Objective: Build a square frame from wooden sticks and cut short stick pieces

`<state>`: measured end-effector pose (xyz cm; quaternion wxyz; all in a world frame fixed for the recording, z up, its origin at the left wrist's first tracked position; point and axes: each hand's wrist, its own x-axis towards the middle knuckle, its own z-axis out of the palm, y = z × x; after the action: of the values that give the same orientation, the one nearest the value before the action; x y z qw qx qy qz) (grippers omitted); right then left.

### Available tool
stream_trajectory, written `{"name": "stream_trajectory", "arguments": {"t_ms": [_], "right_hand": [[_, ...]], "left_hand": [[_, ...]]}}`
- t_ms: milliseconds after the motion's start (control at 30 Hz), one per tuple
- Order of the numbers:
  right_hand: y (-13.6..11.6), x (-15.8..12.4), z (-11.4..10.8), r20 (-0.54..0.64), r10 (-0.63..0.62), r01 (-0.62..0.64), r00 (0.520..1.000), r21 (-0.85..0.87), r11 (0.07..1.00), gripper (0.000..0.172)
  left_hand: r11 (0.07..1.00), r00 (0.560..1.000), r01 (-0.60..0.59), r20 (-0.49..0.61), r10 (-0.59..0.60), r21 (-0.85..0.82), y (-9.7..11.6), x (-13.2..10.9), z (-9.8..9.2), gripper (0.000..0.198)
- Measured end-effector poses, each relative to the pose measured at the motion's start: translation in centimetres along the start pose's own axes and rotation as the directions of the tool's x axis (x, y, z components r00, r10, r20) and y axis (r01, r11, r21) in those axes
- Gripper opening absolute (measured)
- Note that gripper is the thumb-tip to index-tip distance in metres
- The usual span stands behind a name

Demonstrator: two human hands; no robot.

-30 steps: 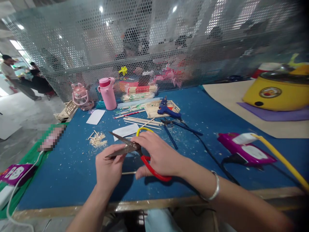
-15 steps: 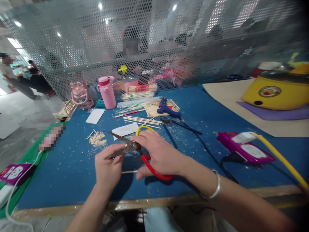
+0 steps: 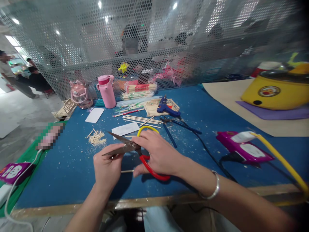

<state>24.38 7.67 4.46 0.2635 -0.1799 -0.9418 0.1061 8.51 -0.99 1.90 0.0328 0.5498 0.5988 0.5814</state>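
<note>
Scissors [image 3: 130, 145] with one yellow and one red handle are in my right hand [image 3: 159, 154], their dark blades spread apart and pointing left. My left hand [image 3: 107, 167] is closed beside the blades, its fingertips at the lower blade. From its right side juts a thin wooden stick [image 3: 126, 171], reaching toward my right thumb. The rest of that stick is hidden by the hand. Beyond the blades lie a white paper slip [image 3: 125, 129] and a heap of wood scraps [image 3: 96, 138].
Wooden sticks [image 3: 142, 120], blue-handled pliers [image 3: 170, 127] and a blue glue gun [image 3: 169, 110] lie behind my hands. A pink bottle [image 3: 107, 91] stands at the back left. At right are a purple power strip [image 3: 245, 148] with a yellow cable and a yellow pot [image 3: 272, 91].
Both hands and the scissors shift very slightly left. My right thumb comes a little nearer my left hand, with less of the stick showing between them. The blades stay spread.
</note>
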Motion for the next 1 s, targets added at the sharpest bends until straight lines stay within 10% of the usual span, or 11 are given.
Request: {"name": "stream_trajectory", "arguments": {"t_ms": [533,1000], "right_hand": [[1.3,0.5,0.3,-0.045,0.056,-0.050,0.997,0.115,0.992,0.078],[0.1,0.3,0.4,-0.005,0.063,-0.062,0.998,0.083,0.995,0.072]], "left_hand": [[0.975,0.969,0.218,0.126,-0.211,-0.041,0.4,0.2,0.3,0.019],[0.970,0.975,0.207,-0.060,-0.216,-0.130,0.9,0.3,0.4,0.009]]}}
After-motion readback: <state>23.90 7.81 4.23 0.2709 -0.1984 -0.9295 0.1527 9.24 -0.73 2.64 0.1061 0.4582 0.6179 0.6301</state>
